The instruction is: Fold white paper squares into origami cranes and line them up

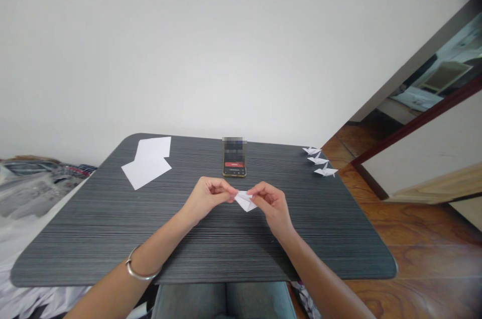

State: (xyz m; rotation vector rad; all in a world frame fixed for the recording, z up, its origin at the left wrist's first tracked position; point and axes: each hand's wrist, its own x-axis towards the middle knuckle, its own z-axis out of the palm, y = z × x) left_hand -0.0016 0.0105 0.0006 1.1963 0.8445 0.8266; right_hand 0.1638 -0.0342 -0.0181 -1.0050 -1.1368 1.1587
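Note:
A small piece of folded white paper [245,202] is held over the middle of the dark table, its point facing me. My left hand [211,196] pinches its left corner between thumb and fingers. On the other side, my right hand [271,203] grips the right corner the same way, its thumb lying along the upper fold. Just beyond the paper, a phone [234,158] rests on the table with its screen lit. My fingertips hide both side corners of the paper.
Flat white paper sheets [146,171] overlap at the table's back left. Three folded paper cranes [317,160] stand in a row near the right edge of the dark table [150,228]. A white wall [226,58] rises behind. Plastic-wrapped items [33,193] lie off to the left.

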